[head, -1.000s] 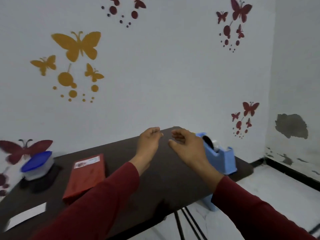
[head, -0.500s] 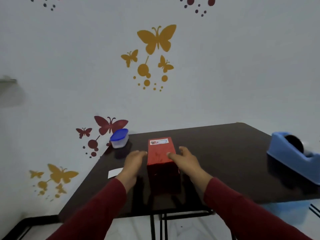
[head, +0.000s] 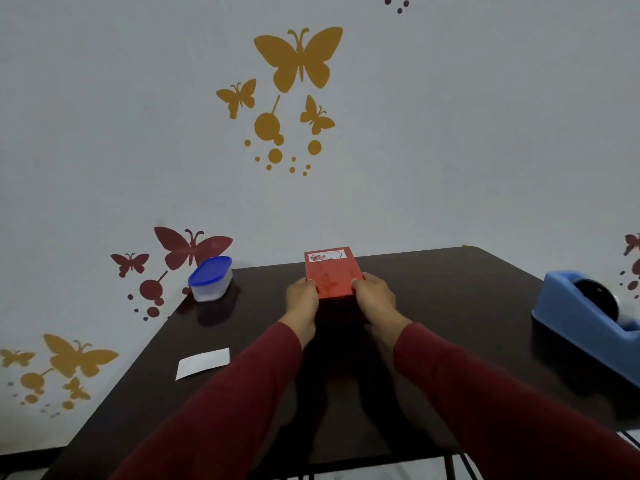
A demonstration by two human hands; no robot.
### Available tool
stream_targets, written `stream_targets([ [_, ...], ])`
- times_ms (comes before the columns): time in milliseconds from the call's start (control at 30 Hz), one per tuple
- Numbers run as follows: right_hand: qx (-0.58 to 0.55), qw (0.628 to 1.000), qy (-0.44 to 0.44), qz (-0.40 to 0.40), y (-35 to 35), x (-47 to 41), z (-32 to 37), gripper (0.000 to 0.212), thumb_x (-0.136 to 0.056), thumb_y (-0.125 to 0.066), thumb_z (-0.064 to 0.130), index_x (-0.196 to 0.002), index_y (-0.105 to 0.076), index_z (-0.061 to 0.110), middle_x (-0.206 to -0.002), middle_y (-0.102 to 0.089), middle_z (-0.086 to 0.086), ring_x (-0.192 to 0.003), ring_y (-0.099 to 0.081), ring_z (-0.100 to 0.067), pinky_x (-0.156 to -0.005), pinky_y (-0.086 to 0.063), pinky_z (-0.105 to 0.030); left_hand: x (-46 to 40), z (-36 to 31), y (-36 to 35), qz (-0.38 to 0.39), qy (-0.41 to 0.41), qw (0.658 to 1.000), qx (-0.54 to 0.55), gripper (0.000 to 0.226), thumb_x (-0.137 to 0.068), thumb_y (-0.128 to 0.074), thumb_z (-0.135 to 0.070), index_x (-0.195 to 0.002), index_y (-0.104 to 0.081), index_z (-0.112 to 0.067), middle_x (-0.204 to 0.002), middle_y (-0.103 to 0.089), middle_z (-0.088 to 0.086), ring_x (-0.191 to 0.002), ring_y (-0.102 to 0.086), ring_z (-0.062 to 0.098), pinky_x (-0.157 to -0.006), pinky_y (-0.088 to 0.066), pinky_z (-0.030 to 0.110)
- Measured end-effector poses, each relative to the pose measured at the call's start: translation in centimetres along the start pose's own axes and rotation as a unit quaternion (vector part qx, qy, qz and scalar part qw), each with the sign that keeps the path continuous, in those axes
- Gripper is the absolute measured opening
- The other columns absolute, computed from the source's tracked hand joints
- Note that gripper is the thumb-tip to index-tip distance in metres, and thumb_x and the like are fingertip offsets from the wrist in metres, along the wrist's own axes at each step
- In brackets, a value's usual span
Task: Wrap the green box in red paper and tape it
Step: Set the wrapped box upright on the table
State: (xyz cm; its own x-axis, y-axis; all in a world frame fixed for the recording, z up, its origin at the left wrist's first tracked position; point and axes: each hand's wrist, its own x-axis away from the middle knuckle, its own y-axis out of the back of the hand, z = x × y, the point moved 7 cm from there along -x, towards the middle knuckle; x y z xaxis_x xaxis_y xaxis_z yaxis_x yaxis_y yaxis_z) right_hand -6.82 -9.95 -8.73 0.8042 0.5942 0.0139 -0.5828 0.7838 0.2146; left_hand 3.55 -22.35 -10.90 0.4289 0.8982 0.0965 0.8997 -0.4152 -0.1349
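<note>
A box wrapped in red paper point(head: 331, 275), with a small white label at its far end, is held above the middle of the dark table point(head: 450, 306). My left hand point(head: 302, 296) grips its left side and my right hand point(head: 373, 295) grips its right side, thumbs on top. No green surface of the box shows. A blue tape dispenser point(head: 588, 320) stands at the table's right edge.
A small clear container with a blue lid point(head: 210, 278) sits at the table's far left corner. A white slip of paper point(head: 203, 362) lies near the left edge. The wall with butterfly stickers rises right behind the table.
Both hands have gone from the tape dispenser to the red box, closed on its two sides and raised it. The view has swung left, so the dispenser now sits at the right.
</note>
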Motion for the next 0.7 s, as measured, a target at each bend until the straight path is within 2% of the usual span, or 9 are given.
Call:
stream_targets([
  [100,0.005,1.000,-0.025,-0.003,0.6,-3.5,-0.7,0.021,-0.096,-0.048,0.019,-0.094,-0.069,0.023,-0.093,-0.068,-0.002,-0.084,-0.063,-0.019,-0.072,-0.053,-0.031,-3.2,1.1,-2.0,-0.014,0.026,1.000,0.009,0.033,-0.100,-0.040,-0.003,-0.099,-0.073,-0.004,-0.098,-0.076,0.017,-0.087,-0.073,0.031,-0.084,-0.061,0.045],
  [200,0.001,0.999,-0.037,0.007,0.5,-7.0,-2.5,0.023,-0.092,-0.049,0.019,-0.093,-0.071,0.023,-0.099,-0.072,-0.007,-0.095,-0.068,-0.028,-0.091,-0.059,-0.044,-6.1,2.5,-2.8,-0.025,0.047,0.998,0.020,0.027,-0.096,-0.045,-0.005,-0.098,-0.072,-0.002,-0.104,-0.076,0.021,-0.080,-0.066,0.027,-0.069,-0.052,0.038],
  [267,-0.004,0.999,-0.039,0.009,0.4,-7.5,-3.1,0.024,-0.095,-0.048,0.017,-0.093,-0.071,0.023,-0.098,-0.073,-0.008,-0.093,-0.069,-0.027,-0.086,-0.058,-0.041,-7.1,2.8,-3.1,-0.024,0.045,0.999,0.014,0.025,-0.094,-0.048,-0.006,-0.099,-0.072,-0.001,-0.104,-0.076,0.021,-0.077,-0.062,0.025,-0.067,-0.046,0.036],
  [367,-0.008,0.999,-0.032,0.012,0.5,-6.8,-2.7,0.027,-0.099,-0.047,0.017,-0.103,-0.072,0.023,-0.097,-0.073,-0.004,-0.086,-0.068,-0.021,-0.074,-0.056,-0.034,-7.4,2.8,-3.5,-0.018,0.050,0.999,0.010,0.025,-0.094,-0.047,-0.005,-0.098,-0.072,-0.001,-0.096,-0.075,0.016,-0.079,-0.064,0.026,-0.069,-0.047,0.035],
  [433,0.014,1.000,-0.021,0.010,0.8,-6.2,-2.4,0.027,-0.101,-0.047,0.022,-0.113,-0.071,0.022,-0.109,-0.072,-0.003,-0.091,-0.065,-0.018,-0.070,-0.050,-0.029,-7.3,2.6,-3.0,-0.025,0.049,0.998,-0.003,0.025,-0.094,-0.046,-0.005,-0.095,-0.071,-0.002,-0.091,-0.072,0.015,-0.078,-0.063,0.026,-0.069,-0.047,0.036],
  [500,0.023,1.000,-0.006,-0.011,1.5,-5.5,-2.0,0.037,-0.102,-0.050,0.028,-0.136,-0.064,0.019,-0.135,-0.064,-0.004,-0.117,-0.061,-0.023,-0.090,-0.046,-0.030,-6.4,1.8,-2.3,-0.035,0.034,0.998,-0.035,0.026,-0.093,-0.044,-0.002,-0.075,-0.063,-0.006,-0.075,-0.061,0.011,-0.067,-0.053,0.023,-0.065,-0.040,0.034],
  [567,0.027,0.999,0.013,-0.037,2.3,-4.7,-1.7,0.048,-0.101,-0.054,0.025,-0.147,-0.055,0.014,-0.147,-0.057,-0.006,-0.132,-0.055,-0.025,-0.105,-0.041,-0.030,-5.1,0.7,-1.4,-0.040,0.005,0.996,-0.075,0.037,-0.094,-0.045,0.001,-0.060,-0.044,-0.014,-0.060,-0.043,0.002,-0.057,-0.037,0.018,-0.058,-0.030,0.029],
  [633,0.023,0.997,0.041,-0.062,2.8,-3.1,-1.2,0.044,-0.100,-0.055,0.020,-0.143,-0.058,0.012,-0.138,-0.062,-0.006,-0.117,-0.060,-0.022,-0.096,-0.042,-0.027,-3.7,-0.6,0.4,-0.032,-0.043,0.990,-0.134,0.039,-0.093,-0.050,-0.001,-0.058,-0.041,-0.018,-0.059,-0.039,-0.001,-0.057,-0.034,0.016,-0.056,-0.027,0.028],
  [700,0.010,0.995,0.057,-0.082,2.8,-1.2,-1.1,0.035,-0.099,-0.056,0.018,-0.133,-0.064,0.013,-0.119,-0.065,0.000,-0.092,-0.060,-0.013,-0.083,-0.046,-0.022,-2.5,-2.0,3.5,-0.030,-0.101,0.966,-0.234,0.027,-0.094,-0.059,-0.013,-0.068,-0.062,-0.021,-0.068,-0.056,-0.005,-0.066,-0.050,0.014,-0.066,-0.040,0.026],
])
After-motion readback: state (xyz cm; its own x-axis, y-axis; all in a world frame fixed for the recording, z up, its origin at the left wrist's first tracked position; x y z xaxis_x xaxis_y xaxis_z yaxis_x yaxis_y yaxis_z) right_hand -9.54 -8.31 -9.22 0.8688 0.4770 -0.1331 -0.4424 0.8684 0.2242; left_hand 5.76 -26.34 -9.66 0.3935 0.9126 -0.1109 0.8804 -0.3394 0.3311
